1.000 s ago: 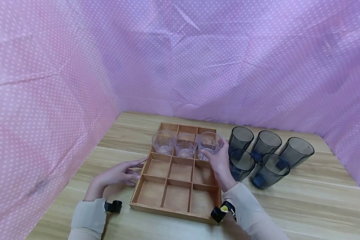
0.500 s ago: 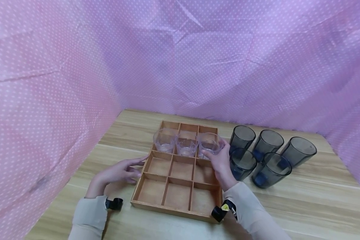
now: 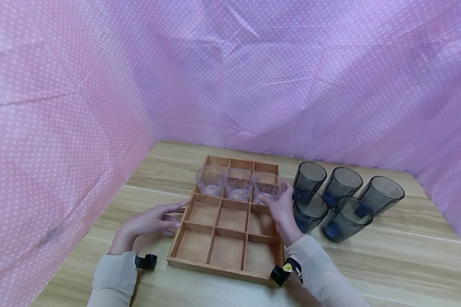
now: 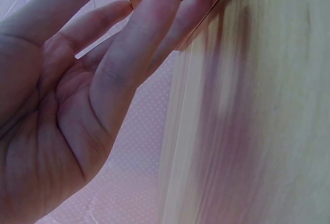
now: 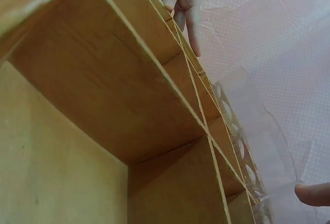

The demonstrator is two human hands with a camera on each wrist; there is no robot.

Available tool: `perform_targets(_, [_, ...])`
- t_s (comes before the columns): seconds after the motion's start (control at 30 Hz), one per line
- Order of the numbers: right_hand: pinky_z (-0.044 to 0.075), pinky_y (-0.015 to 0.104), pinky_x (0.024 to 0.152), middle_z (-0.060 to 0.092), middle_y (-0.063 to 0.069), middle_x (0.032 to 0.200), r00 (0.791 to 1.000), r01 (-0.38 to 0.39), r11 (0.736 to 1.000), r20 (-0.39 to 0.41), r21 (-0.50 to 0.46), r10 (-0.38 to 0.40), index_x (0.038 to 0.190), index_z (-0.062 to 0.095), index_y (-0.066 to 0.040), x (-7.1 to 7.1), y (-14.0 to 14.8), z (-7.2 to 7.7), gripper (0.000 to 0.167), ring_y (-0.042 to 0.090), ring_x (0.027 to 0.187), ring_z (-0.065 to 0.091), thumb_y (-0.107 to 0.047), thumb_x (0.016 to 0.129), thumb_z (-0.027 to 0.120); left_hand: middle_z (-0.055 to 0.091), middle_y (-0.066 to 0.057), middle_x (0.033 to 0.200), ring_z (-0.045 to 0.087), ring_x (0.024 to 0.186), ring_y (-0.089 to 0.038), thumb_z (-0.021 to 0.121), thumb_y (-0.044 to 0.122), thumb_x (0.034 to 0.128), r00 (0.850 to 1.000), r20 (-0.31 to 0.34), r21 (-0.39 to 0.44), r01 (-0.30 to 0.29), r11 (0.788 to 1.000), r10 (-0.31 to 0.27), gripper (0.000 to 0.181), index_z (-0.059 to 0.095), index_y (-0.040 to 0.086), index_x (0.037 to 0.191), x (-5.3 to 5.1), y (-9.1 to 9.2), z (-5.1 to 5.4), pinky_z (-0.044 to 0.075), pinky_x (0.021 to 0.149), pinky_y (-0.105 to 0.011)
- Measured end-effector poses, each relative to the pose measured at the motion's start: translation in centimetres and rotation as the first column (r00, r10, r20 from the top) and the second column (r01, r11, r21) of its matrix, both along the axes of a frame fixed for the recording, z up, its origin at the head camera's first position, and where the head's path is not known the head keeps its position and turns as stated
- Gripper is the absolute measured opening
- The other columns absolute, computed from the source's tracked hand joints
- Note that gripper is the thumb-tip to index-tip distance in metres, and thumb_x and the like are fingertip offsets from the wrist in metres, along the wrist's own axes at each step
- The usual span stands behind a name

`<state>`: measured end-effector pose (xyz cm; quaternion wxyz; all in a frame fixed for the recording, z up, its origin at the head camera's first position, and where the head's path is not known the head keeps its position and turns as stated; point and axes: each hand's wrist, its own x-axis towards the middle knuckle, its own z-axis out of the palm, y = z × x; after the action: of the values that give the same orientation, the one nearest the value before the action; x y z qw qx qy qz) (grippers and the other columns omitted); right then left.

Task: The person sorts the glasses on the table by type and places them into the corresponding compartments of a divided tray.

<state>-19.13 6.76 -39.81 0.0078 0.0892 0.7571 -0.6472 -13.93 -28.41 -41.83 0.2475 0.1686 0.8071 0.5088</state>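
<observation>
A wooden divided tray (image 3: pixel 223 273) lies on the table. Three clear tumblers stand in a row across it: a left one (image 3: pixel 210 182), a middle one (image 3: pixel 238 186) and a right one (image 3: pixel 268 188). My right hand (image 3: pixel 284 212) grips the right tumbler from its right side, thumb toward me; the far fingers are partly hidden. At the tray's left side, my left hand (image 3: pixel 158 220) touches the wall with fingers extended. The left wrist view shows that hand (image 4: pixel 77 95) with its fingertips against the wood. In the right wrist view a thumb (image 5: pixel 313 194) shows beside the clear tumblers.
Several smoky grey tumblers (image 3: pixel 343 183) stand close together right of the tray, near my right hand. A pink dotted cloth (image 3: pixel 230 85) hangs behind and to the left of the wooden table (image 3: pixel 399 256). Dark camera mounts sit on both wrists.
The right tumbler has sunk slightly lower into the tray, with my right hand still around it. My left hand stays at the tray's left side.
</observation>
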Motion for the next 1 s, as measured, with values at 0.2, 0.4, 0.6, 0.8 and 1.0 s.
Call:
perform_targets(0.2, [0.015, 0.049, 0.124, 0.009, 0.021, 0.162, 1.0, -0.003, 0.998, -0.02, 0.056, 0.004, 0.153, 0.003, -0.004, 0.2, -0.1, 0.2, 0.096, 0.036, 0.148, 0.014, -0.002, 0.084, 0.071, 0.019, -0.041, 0.15, 0.059, 0.114, -0.034, 0.062, 0.018, 0.0941, 1.0, 0.003, 0.003, -0.001, 1.0, 0.001, 0.076, 0.018, 0.008, 0.155, 0.0, -0.1, -0.1, 0.061, 0.082, -0.032])
perform_targets(0.4, [0.017, 0.05, 0.123, 0.005, 0.014, 0.164, 0.994, 0.012, 0.992, -0.109, 0.122, 0.002, 0.155, 0.0, -0.01, 0.5, -0.3, 0.5, 0.1, 0.035, 0.149, 0.013, -0.002, 0.085, 0.071, 0.02, -0.041, 0.15, 0.058, 0.115, -0.035, 0.062, 0.019, 0.094, 1.0, 0.004, 0.005, -0.002, 1.0, 0.002, 0.076, 0.018, 0.007, 0.155, 0.0, -0.1, -0.1, 0.06, 0.083, -0.033])
perform_targets(0.6, [0.017, 0.047, 0.124, 0.011, 0.014, 0.163, 0.985, 0.013, 0.983, -0.174, 0.181, 0.019, 0.154, 0.005, -0.009, 1.0, -0.7, 1.6, 0.098, 0.031, 0.149, 0.013, -0.003, 0.084, 0.073, 0.019, -0.041, 0.15, 0.055, 0.12, -0.041, 0.063, 0.02, 0.0936, 1.0, 0.023, 0.02, -0.004, 1.0, 0.003, 0.077, 0.017, 0.005, 0.154, 0.1, 0.0, -0.1, 0.06, 0.085, -0.034])
perform_targets(0.8, [0.018, 0.049, 0.124, 0.014, 0.013, 0.163, 0.977, -0.018, 0.978, -0.204, 0.207, 0.061, 0.153, 0.009, -0.006, 1.7, -0.3, 3.0, 0.094, 0.032, 0.15, 0.012, -0.007, 0.085, 0.073, 0.019, -0.042, 0.15, 0.058, 0.113, -0.035, 0.063, 0.02, 0.0937, 1.0, 0.015, 0.015, -0.001, 1.0, 0.001, 0.078, 0.016, 0.005, 0.154, 0.0, 0.0, -0.1, 0.06, 0.083, -0.033])
perform_targets(1.0, [0.015, 0.046, 0.125, 0.008, 0.007, 0.164, 0.962, -0.088, 0.977, -0.238, 0.196, 0.134, 0.154, 0.009, -0.011, 2.3, 0.8, 4.4, 0.092, 0.024, 0.152, 0.005, -0.012, 0.087, 0.072, 0.019, -0.042, 0.15, 0.058, 0.115, -0.036, 0.062, 0.019, 0.0941, 1.0, 0.008, 0.015, 0.0, 1.0, -0.001, 0.077, 0.016, 0.006, 0.155, 0.0, 0.0, -0.1, 0.06, 0.083, -0.033])
